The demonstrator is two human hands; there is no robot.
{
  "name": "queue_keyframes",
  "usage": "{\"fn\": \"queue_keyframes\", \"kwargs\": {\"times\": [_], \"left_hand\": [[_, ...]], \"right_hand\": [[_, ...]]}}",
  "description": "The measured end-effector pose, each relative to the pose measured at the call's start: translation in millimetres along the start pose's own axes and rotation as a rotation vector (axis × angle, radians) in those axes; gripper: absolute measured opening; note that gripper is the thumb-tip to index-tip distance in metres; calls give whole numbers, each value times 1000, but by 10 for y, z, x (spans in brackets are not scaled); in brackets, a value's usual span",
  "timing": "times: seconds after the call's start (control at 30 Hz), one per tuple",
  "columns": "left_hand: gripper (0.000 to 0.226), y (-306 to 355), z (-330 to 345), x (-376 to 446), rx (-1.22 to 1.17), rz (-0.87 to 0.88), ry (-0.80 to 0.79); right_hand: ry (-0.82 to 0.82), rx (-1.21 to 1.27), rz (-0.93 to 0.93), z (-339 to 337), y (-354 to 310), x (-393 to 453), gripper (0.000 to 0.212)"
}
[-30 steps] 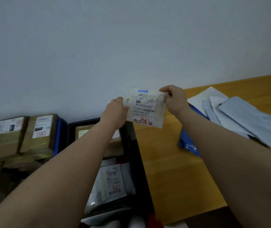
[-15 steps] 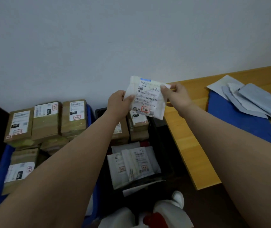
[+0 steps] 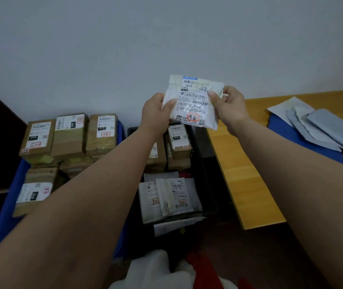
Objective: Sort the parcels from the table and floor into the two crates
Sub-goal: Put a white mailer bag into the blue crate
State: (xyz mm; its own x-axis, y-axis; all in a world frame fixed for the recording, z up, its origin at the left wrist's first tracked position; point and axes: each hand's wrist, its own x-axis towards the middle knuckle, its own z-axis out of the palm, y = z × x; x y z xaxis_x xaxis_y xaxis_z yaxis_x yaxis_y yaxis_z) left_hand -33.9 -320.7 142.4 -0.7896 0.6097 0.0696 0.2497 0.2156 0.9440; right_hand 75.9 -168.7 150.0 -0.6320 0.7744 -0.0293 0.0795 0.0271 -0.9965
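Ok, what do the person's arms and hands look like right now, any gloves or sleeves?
Both are bare: the left hand and right hand wear no gloves, and no rings or watch are visible. Both forearms are uncovered up to the frame edge, with no sleeve in view.

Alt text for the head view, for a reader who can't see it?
Both hands, left and right, hold a white parcel label-up over a black crate of boxes and white mailers. A blue crate of cardboard boxes sits to its left; grey mailers lie on the wooden table at right.
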Motion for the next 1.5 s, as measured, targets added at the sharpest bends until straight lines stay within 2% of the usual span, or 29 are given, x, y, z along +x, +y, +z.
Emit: {"fn": "queue_keyframes", "kwargs": {"times": [0.3,0.4,0.5,0.6,0.7,0.83,0.9,1.0,1.23,1.5], "left_hand": [[28,-81,79,-256,54,-1,23],[31,-187,-25,-272,138,-58,-9],[33,-369,-183,-287,353,-79,-51],[35,-607,-427,-353,463,-129,-70],[53,-884,-786,-459,455,-189,-120],[81,-1319,-1380,-655,618,-313,-200],[85,-1568,-1667,-782,719,-385,-227],[85,-1924,-2008,-999,797,-487,-273],[84,-2710,-2257,-1491,866,-625,-346],[84,-3434,-2072,-1827,865,-665,-445]], "right_hand": [[-32,36,-28,-62,120,-197,20],[-51,-69,12,35,191,-211,35],[-107,-232,60,202,302,-198,43],[-241,-390,99,508,437,-252,45],[-361,-527,125,944,593,-378,52],[-437,-694,122,1662,821,-622,69],[-506,-678,146,2010,968,-786,85],[-654,-788,142,2400,1216,-1060,104],[-959,-996,183,2937,1888,-1546,93],[-1090,-1088,220,3089,2486,-1809,93]]}}
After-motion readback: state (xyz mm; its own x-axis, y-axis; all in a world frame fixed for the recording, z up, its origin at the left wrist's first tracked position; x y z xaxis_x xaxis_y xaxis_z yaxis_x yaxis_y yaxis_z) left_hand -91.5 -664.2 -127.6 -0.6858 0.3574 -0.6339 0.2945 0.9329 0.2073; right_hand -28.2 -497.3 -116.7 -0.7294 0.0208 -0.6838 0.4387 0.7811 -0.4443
